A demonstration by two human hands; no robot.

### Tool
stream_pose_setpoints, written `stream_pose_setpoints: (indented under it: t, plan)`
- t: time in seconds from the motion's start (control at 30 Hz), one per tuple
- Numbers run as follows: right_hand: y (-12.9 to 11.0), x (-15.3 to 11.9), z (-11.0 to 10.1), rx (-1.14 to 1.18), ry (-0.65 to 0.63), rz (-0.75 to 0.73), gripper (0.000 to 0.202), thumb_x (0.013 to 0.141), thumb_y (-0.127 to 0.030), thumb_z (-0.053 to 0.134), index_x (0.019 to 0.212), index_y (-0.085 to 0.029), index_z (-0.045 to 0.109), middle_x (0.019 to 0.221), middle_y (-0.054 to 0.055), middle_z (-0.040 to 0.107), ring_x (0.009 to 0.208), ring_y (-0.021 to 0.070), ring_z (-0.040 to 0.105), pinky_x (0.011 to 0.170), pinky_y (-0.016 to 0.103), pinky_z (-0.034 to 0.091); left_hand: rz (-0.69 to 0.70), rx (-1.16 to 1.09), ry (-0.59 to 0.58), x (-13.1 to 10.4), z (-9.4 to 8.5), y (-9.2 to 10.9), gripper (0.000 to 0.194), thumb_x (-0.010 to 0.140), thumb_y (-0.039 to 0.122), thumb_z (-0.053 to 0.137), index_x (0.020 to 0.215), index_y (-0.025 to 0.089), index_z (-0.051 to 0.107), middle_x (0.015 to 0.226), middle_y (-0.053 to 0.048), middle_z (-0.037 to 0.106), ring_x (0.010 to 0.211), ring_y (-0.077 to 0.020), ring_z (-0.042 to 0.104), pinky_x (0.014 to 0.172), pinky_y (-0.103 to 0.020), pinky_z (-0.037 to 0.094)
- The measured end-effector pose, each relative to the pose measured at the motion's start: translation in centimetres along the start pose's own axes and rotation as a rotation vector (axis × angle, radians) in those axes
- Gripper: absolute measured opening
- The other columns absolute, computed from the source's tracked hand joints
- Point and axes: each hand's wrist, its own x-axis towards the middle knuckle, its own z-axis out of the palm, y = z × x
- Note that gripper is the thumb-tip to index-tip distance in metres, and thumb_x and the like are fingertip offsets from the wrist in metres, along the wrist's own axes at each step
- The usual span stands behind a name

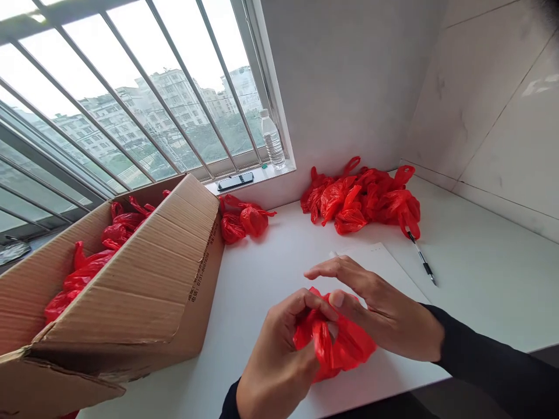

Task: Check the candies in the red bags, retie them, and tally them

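A red plastic bag (351, 343) is between my hands, just above the white table near its front edge. My left hand (282, 355) is curled around its gathered top, with a loop of red plastic sticking out by the thumb. From the right, my right hand (378, 308) reaches over the bag with its fingers stretched out. Its thumb is beside the left fingertips, at the bag's top; whether it presses on the plastic I cannot tell. A sheet of white paper (384, 267) lies behind, partly covered by the right hand.
On the left stands a cardboard box (144, 279) with several red bags inside. Two knotted red bags (253, 220) sit beside it. A pile of red bags (367, 198) lies by the wall, near a pen (421, 256). The windowsill holds a phone (236, 181) and a water bottle (272, 142).
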Motion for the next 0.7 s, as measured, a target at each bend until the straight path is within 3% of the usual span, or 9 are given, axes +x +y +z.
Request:
stream_pose_setpoints:
  t: [0.1, 0.2, 0.27, 0.37, 0.43, 0.57, 0.7]
  plan:
    - [0.8, 0.2, 0.5, 0.114, -0.091, 0.082, 0.039, 0.108, -0.046, 0.036, 0.128, -0.025, 0.062, 0.105, 0.003, 0.07, 0.096, 0.0167, 0.063, 0.09, 0.032, 0.049, 0.125, 0.358, 0.085, -0.5, 0.2, -0.1, 0.027, 0.074, -0.003, 0.055, 0.085, 0.02, 0.063, 0.077, 0.003, 0.058, 0.067, -0.0104, 0.047, 0.063, -0.021, 0.041]
    - [1.3, 0.1, 0.7, 0.163, -0.125, 0.147, 0.046, 0.109, -0.048, 0.032, 0.117, -0.022, 0.068, 0.083, -0.001, 0.064, 0.072, 0.0134, 0.056, 0.071, 0.028, 0.046, 0.32, 0.672, 0.191, -0.5, 0.2, -0.6, 0.043, 0.076, -0.007, 0.046, 0.098, 0.024, 0.066, 0.083, 0.004, 0.062, 0.067, -0.0086, 0.052, 0.062, -0.019, 0.042]
    - [1.7, 0.0, 0.8, 0.168, -0.129, 0.179, 0.042, 0.109, -0.046, 0.034, 0.122, -0.022, 0.066, 0.077, -0.002, 0.059, 0.066, 0.0127, 0.051, 0.064, 0.027, 0.043, 0.465, 0.768, 0.26, -0.3, 0.2, -1.3, 0.052, 0.077, -0.01, 0.042, 0.106, 0.026, 0.065, 0.093, 0.002, 0.066, 0.075, -0.0082, 0.06, 0.067, -0.018, 0.047]
    - [2.3, -0.1, 0.8, 0.187, -0.147, 0.204, 0.036, 0.107, -0.039, 0.041, 0.135, -0.023, 0.057, 0.082, -0.002, 0.061, 0.069, 0.0132, 0.054, 0.066, 0.027, 0.045, 0.664, 0.835, 0.331, 0.2, 0.1, -2.8, 0.051, 0.083, -0.012, 0.042, 0.111, 0.025, 0.064, 0.104, -0.002, 0.068, 0.09, -0.0104, 0.067, 0.076, -0.019, 0.051]
    - [2.7, -0.1, 0.7, 0.205, -0.182, 0.176, 0.034, 0.106, -0.035, 0.044, 0.133, -0.022, 0.058, 0.091, 0.001, 0.066, 0.079, 0.0148, 0.059, 0.073, 0.029, 0.049, 0.74, 0.865, 0.353, 0.4, 0.0, -3.8, 0.047, 0.087, -0.009, 0.047, 0.115, 0.024, 0.065, 0.109, -0.005, 0.067, 0.095, -0.0129, 0.069, 0.079, -0.021, 0.054]
    - [2.8, 0.0, 0.3, 0.221, -0.225, 0.145, 0.024, 0.104, -0.036, 0.047, 0.114, -0.02, 0.063, 0.093, 0.003, 0.068, 0.083, 0.0158, 0.061, 0.076, 0.031, 0.05, 0.782, 0.893, 0.39, 0.5, -0.3, -4.8, 0.048, 0.089, -0.005, 0.056, 0.127, 0.023, 0.066, 0.115, -0.008, 0.065, 0.096, -0.0151, 0.07, 0.08, -0.023, 0.056]
    - [2.4, -0.2, 0.5, 0.174, -0.148, 0.106, 0.015, 0.104, -0.03, 0.049, 0.106, -0.02, 0.06, 0.1, 0.003, 0.067, 0.091, 0.0164, 0.062, 0.082, 0.032, 0.05, 0.783, 0.891, 0.408, 0.4, -0.5, -4.8, 0.05, 0.092, 0.0, 0.058, 0.133, 0.027, 0.066, 0.11, -0.006, 0.065, 0.088, -0.0124, 0.068, 0.074, -0.02, 0.056]
